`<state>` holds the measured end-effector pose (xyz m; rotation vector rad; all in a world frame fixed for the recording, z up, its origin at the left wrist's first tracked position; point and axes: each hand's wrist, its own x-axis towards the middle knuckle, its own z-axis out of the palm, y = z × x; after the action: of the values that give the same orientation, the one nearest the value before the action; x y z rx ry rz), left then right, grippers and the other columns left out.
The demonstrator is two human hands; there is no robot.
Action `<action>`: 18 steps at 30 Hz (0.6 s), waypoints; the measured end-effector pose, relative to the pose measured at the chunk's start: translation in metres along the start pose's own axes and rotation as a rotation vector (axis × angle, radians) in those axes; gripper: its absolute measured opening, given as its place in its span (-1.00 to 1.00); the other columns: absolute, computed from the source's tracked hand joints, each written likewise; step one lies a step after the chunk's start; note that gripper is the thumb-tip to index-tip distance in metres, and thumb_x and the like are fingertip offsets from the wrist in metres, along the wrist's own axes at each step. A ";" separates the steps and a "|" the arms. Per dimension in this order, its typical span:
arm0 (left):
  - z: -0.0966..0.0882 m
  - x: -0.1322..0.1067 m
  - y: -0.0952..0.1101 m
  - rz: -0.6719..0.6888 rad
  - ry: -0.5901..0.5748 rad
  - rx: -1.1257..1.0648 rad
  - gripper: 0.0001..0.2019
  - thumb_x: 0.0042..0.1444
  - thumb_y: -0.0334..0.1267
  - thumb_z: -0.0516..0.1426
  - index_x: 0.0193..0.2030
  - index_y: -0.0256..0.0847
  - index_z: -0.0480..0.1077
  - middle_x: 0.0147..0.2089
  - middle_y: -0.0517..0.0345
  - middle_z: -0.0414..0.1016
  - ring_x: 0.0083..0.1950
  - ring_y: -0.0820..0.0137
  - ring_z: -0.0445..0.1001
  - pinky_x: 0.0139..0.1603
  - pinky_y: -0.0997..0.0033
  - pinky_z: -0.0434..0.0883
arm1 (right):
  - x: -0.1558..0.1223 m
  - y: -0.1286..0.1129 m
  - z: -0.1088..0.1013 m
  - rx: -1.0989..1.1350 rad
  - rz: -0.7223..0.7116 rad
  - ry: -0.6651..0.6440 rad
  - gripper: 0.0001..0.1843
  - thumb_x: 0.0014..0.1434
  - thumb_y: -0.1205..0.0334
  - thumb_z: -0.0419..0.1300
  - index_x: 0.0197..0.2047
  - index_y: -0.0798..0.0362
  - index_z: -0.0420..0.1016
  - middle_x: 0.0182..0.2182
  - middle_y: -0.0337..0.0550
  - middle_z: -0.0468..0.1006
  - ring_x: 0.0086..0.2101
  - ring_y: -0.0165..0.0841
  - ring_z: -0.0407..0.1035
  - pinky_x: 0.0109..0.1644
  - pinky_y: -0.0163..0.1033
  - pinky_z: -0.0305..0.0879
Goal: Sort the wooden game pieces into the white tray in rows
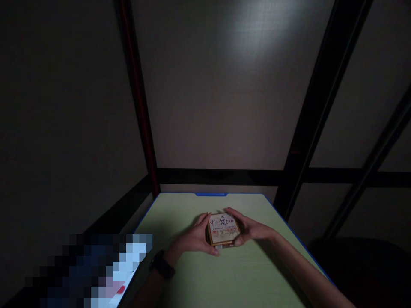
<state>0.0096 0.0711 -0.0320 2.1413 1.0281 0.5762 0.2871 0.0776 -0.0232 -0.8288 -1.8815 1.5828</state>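
A small square box (223, 229) with a pale printed lid and dark writing lies flat on a light green table (244, 273). My left hand (194, 237) cups its left side, fingers curled along the edge, with a dark watch on that wrist. My right hand (248, 226) wraps the right side, fingers reaching over the far edge. Both hands grip the box between them.
The table has a blue rim (212, 194) and stands against a dim grey wall. Black frame bars (314, 107) rise behind and to the right, and a dark red post (141, 115) to the left. A blurred patch lies at the lower left.
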 end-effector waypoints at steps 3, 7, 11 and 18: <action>-0.003 0.005 -0.004 -0.067 -0.045 -0.042 0.39 -0.49 -0.04 0.50 0.50 -0.23 -0.11 0.52 -0.26 -0.17 0.51 -0.05 -0.09 0.50 0.00 -0.06 | 0.004 0.010 -0.009 -0.061 0.026 -0.009 0.42 -0.41 -0.03 0.59 0.47 -0.05 0.01 0.42 0.12 -0.04 0.39 0.01 -0.13 0.43 0.08 -0.23; -0.009 0.010 -0.008 -0.059 -0.064 -0.086 0.36 -0.51 -0.09 0.50 0.49 -0.21 -0.04 0.49 -0.24 -0.05 0.48 -0.08 -0.03 0.48 -0.04 -0.04 | 0.002 0.013 -0.017 -0.129 0.050 -0.030 0.40 -0.39 -0.05 0.58 0.46 -0.03 0.03 0.45 0.10 -0.16 0.41 0.01 -0.23 0.45 0.07 -0.33; -0.013 0.009 -0.009 -0.046 -0.037 -0.090 0.28 -0.47 -0.16 0.49 0.47 -0.15 0.02 0.46 -0.18 0.07 0.46 -0.04 0.05 0.47 -0.03 -0.01 | 0.002 0.009 -0.016 -0.144 0.032 -0.037 0.30 -0.35 0.00 0.58 0.42 0.00 0.11 0.42 0.09 -0.15 0.40 -0.03 -0.20 0.46 0.02 -0.34; -0.005 0.003 -0.009 -0.071 -0.002 -0.048 0.31 -0.47 -0.21 0.48 0.49 -0.16 -0.04 0.48 -0.16 0.01 0.47 -0.01 0.02 0.48 0.05 0.01 | 0.003 0.005 -0.007 -0.112 -0.079 -0.067 0.10 -0.23 -0.02 0.54 0.35 -0.08 0.20 0.32 0.01 -0.03 0.37 -0.06 -0.11 0.44 0.01 -0.25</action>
<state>0.0032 0.0797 -0.0351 2.0543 1.0738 0.5587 0.2912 0.0847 -0.0267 -0.7464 -2.0410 1.4854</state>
